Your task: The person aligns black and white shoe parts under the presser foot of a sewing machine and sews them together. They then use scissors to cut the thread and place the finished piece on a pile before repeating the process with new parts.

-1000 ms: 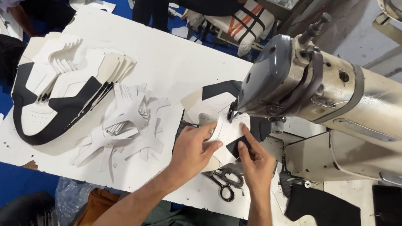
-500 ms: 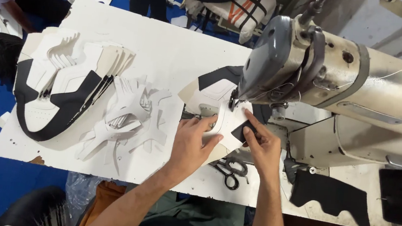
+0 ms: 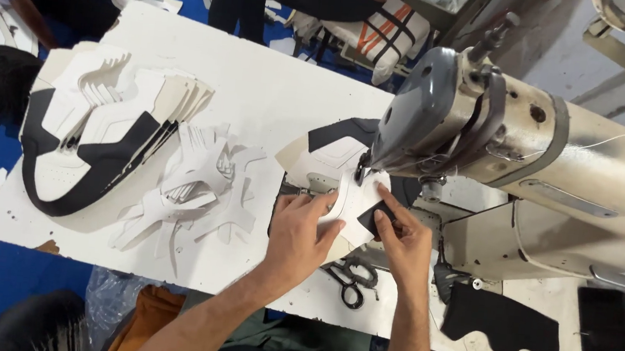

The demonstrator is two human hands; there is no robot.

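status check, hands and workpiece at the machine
Left hand flat on white shoe piece; right hand pinching black patch. Scissors beside wrists.

White table (image 3: 274, 94): shoe pieces (image 3: 99, 145), scissors (image 3: 352, 276).

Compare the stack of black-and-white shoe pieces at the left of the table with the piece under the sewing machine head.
The stack of shoe pieces is many layers, fanned out; the piece at the machine looks like a single one. The stack lies untouched, while the left hand and right hand press white and black parts beside the piece at the machine. Both are black and white and lie flat on the white table.
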